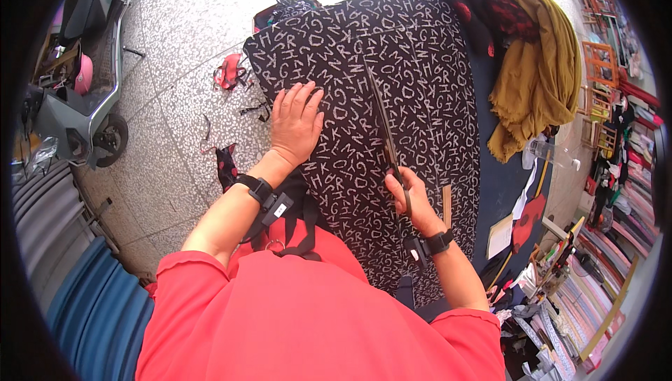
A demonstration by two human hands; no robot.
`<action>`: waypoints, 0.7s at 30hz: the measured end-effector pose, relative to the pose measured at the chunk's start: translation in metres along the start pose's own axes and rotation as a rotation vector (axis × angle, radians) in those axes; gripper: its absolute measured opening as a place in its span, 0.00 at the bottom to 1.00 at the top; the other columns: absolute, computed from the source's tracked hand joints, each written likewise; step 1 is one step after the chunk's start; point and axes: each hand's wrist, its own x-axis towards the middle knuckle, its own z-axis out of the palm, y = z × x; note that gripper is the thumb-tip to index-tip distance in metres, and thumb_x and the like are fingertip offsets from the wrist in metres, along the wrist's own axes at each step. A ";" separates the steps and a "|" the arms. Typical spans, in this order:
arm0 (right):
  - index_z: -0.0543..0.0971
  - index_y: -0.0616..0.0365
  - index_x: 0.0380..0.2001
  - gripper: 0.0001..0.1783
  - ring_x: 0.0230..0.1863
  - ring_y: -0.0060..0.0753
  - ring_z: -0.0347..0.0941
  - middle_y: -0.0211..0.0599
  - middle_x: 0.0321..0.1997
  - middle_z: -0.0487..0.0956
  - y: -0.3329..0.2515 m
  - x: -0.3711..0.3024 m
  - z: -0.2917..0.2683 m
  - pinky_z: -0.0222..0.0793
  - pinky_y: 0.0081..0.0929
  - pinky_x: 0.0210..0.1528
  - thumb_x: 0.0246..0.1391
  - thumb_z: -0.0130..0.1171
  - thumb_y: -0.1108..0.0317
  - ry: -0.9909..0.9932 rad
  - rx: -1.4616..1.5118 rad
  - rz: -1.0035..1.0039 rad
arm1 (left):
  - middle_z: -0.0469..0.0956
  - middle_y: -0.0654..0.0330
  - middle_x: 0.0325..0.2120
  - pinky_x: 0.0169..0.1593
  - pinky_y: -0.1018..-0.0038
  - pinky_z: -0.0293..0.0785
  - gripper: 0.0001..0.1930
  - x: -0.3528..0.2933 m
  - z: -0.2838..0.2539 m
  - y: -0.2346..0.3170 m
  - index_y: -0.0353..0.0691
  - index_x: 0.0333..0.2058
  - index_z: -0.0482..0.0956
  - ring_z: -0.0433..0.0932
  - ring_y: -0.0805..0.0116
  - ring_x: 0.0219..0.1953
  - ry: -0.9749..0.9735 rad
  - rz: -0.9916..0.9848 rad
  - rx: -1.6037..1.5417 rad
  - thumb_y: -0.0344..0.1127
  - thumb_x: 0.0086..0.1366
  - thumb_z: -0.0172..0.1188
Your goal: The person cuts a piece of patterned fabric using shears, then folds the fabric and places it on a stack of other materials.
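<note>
**Shears in the patterned cloth**

We press our left hand flat on the black fabric with its white letter-like print, fingers spread and laid near the cloth's left edge. Our right hand is closed around the handles of the long scissors, whose blades run up and away from us across the middle of the cloth; they look nearly shut, though we cannot tell for sure. The fabric covers most of the dark table in front of us. A mustard-yellow cloth lies heaped at the far right corner, just beside the printed fabric. Fabric scraps lie on the speckled floor to the left, and a scooter stands well apart beyond them.
</note>
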 end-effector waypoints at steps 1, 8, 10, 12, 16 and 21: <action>0.73 0.58 0.43 0.23 0.14 0.12 0.58 0.21 0.23 0.71 -0.004 0.005 0.000 0.53 0.14 0.15 0.54 0.64 0.52 -0.002 -0.001 0.000 | 0.66 0.61 0.57 0.66 0.58 0.51 0.22 0.000 0.000 0.000 0.45 0.54 0.71 0.61 0.60 0.62 0.000 0.000 -0.002 0.39 0.60 0.56; 0.73 0.59 0.43 0.25 0.14 0.12 0.58 0.22 0.22 0.70 -0.032 0.024 0.010 0.53 0.16 0.14 0.54 0.63 0.50 -0.014 0.023 0.032 | 0.67 0.61 0.57 0.65 0.58 0.52 0.22 0.000 0.000 -0.001 0.45 0.54 0.71 0.61 0.60 0.61 -0.003 -0.003 -0.010 0.39 0.60 0.56; 0.74 0.59 0.42 0.24 0.13 0.12 0.58 0.21 0.20 0.69 -0.032 0.025 0.010 0.52 0.16 0.13 0.54 0.63 0.50 -0.009 0.003 0.032 | 0.67 0.61 0.57 0.65 0.58 0.52 0.22 0.000 -0.001 -0.001 0.45 0.54 0.71 0.61 0.60 0.61 -0.003 -0.003 -0.013 0.39 0.60 0.56; 0.75 0.58 0.38 0.21 0.12 0.12 0.57 0.20 0.18 0.68 -0.032 0.026 0.010 0.51 0.15 0.13 0.53 0.65 0.52 0.010 0.007 0.021 | 0.67 0.61 0.57 0.65 0.58 0.52 0.22 0.000 -0.001 -0.001 0.45 0.54 0.71 0.62 0.60 0.61 0.001 0.002 -0.016 0.39 0.60 0.56; 0.75 0.59 0.40 0.22 0.13 0.12 0.58 0.20 0.18 0.68 -0.028 0.029 0.012 0.52 0.15 0.13 0.53 0.65 0.52 0.050 -0.018 -0.023 | 0.67 0.61 0.57 0.65 0.58 0.53 0.22 -0.001 -0.001 -0.002 0.44 0.53 0.71 0.62 0.60 0.61 0.003 0.004 -0.023 0.39 0.60 0.56; 0.72 0.61 0.47 0.26 0.14 0.10 0.58 0.19 0.21 0.67 -0.049 0.037 0.018 0.55 0.13 0.15 0.58 0.59 0.50 -0.018 -0.043 -0.001 | 0.67 0.61 0.57 0.65 0.58 0.53 0.22 0.001 -0.001 -0.003 0.45 0.53 0.71 0.62 0.61 0.61 0.014 0.004 -0.015 0.39 0.60 0.57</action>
